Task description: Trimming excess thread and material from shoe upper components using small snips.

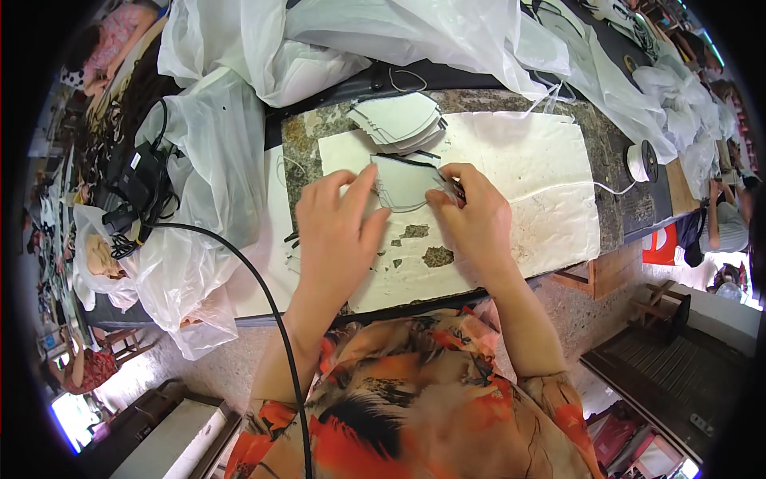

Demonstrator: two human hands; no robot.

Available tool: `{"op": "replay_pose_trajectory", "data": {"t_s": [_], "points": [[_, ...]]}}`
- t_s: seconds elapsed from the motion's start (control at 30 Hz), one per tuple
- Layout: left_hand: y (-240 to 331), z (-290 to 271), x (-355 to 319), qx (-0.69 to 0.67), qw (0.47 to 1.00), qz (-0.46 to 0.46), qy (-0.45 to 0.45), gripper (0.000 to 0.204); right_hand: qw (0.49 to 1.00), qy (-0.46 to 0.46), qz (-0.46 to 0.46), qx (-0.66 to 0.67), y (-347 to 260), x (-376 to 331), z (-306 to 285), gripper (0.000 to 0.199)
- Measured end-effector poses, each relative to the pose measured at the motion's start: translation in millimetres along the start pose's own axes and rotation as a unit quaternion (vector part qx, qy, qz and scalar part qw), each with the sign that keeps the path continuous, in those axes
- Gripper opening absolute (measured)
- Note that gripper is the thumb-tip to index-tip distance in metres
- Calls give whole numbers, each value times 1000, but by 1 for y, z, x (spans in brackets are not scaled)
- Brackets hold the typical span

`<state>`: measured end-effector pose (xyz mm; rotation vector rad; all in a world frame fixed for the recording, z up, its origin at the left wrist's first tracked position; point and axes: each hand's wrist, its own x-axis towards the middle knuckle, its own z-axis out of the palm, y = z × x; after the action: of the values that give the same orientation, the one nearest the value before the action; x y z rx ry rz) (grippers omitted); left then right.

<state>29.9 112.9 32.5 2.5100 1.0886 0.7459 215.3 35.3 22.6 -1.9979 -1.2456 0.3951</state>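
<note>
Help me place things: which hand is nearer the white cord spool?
Right. The right hand lies between the spool and the left hand, which rests farther off across the white piece.

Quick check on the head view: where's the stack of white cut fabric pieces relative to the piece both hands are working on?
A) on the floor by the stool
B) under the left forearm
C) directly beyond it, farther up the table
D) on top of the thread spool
C: the stack of white pieces lies just beyond the single white piece that the left hand and right hand touch.
</note>
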Motion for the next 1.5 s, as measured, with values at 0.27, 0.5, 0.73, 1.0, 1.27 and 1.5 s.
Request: {"op": "replay_pose_trajectory", "data": {"t_s": [0.27, 0.5, 0.73, 1.0, 1.27, 1.5], "points": [[2, 12, 15, -50, 996, -43, -60, 62, 993, -17, -74, 86, 11, -4, -10, 19], [2, 8, 13, -68, 996, 50, 16, 40, 972, -158, 68, 161, 13, -6, -33, 21], [-2, 20, 15, -85, 993, 85, 14, 34, 956, -266, -3, 124, 16, 3, -30, 31], [-3, 6, 34, -188, 976, 74, -78, 38, 972, -232, -25, -11, 8, 1, -26, 30], [-19, 11, 33, -85, 991, 51, -85, 29, 960, -278, -27, 26, 9, 3, -46, 29], [13, 2, 8, -200, 970, 128, -62, 23, 896, -440, 35, 43, 31, -8, -88, 25]]}}
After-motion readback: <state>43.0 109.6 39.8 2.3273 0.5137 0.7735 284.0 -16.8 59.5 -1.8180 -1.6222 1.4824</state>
